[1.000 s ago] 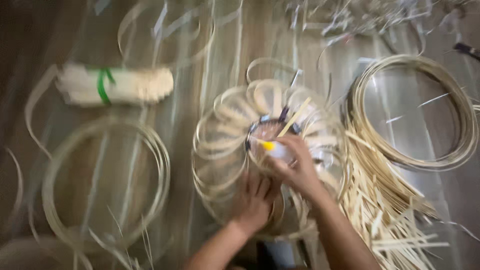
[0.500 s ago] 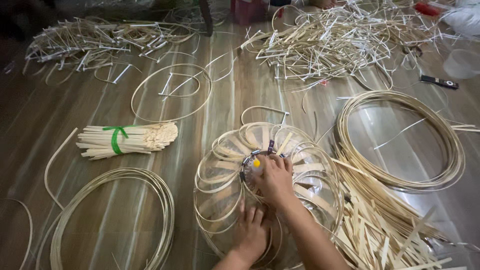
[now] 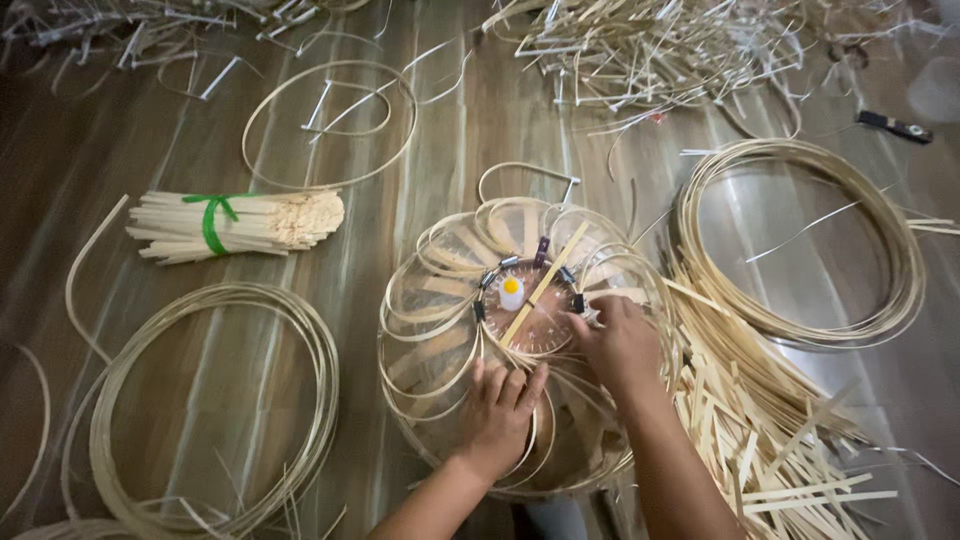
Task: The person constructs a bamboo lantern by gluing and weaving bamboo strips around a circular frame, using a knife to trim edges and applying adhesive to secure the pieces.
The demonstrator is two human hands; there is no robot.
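My left hand (image 3: 497, 412) lies flat, fingers spread, on the looped bamboo frame (image 3: 520, 340) set on the wooden floor (image 3: 420, 170), pressing its near petals down so the piece stays put. My right hand (image 3: 620, 340) curls loosely at the frame's round hub (image 3: 535, 315), fingertips pinching what looks like a thin strip end; how tightly, I cannot tell. A small bottle with a yellow cap (image 3: 511, 292) stands on the hub beside a flat stick (image 3: 545, 283) laid across it. Nothing here holds anything; stock lies loose: a tied bundle (image 3: 235, 225) to the left, coiled hoops (image 3: 200, 400) nearby, cut strips (image 3: 760, 410) just beside my right arm.
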